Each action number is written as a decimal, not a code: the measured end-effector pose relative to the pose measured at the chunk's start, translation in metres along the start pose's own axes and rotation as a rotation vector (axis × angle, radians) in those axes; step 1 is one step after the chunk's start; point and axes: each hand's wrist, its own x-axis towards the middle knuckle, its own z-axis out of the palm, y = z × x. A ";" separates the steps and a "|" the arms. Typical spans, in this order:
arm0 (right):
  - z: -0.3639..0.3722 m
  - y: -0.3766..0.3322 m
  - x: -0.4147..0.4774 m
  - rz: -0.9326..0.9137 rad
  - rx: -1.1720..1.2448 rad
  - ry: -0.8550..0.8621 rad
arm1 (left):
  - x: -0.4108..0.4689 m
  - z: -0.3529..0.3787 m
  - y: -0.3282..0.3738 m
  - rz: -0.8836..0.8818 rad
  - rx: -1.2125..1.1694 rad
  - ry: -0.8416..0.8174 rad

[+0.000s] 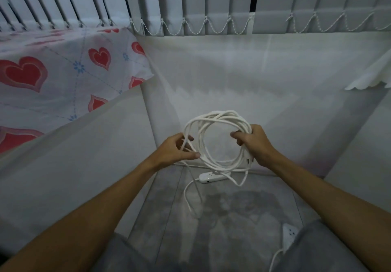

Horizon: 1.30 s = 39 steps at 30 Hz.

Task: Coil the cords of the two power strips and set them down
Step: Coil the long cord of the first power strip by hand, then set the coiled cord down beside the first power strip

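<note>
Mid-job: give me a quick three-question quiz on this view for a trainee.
1. True or false: the right hand grips the coiled cord.
2. Where does the power strip nearest the coil lie? A) on a bed sheet B) on the floor below the coil C) on a table.
3. Fill in: the second power strip shows at the lower ___ of the view.
Key: 1 true; 2 B; 3 right.
</note>
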 end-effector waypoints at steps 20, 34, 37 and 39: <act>0.080 0.166 0.013 0.731 0.876 0.063 | 0.056 0.109 -0.087 -0.188 -0.455 0.251; 0.084 0.272 0.024 0.556 0.734 -0.514 | 0.113 0.143 -0.198 -0.402 -0.732 0.230; 0.078 0.303 -0.001 0.516 0.327 -0.735 | 0.117 0.140 -0.204 -0.409 -0.785 0.208; 0.088 0.319 -0.027 0.669 0.164 -0.812 | 0.116 0.140 -0.204 -0.417 -0.824 0.186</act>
